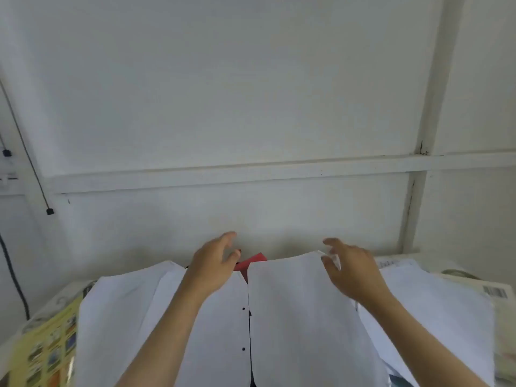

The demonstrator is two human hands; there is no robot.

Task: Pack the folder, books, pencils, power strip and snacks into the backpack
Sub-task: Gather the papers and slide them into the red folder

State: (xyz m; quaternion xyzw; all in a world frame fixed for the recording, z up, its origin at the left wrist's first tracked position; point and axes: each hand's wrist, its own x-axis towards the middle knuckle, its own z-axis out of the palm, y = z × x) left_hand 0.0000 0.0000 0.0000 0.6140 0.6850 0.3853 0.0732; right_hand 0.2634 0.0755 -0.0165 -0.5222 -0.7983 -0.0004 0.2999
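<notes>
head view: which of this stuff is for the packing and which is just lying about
for the job: red folder, white sheets in it, yellow book, book with barcode
lying about: thin black cable on the wall

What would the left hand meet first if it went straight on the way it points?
Probably the white wall; nothing shows between the left hand and it, though depth is unclear.

Barcode (pixel 494 291) on right book (pixel 502 317), no legible text
</notes>
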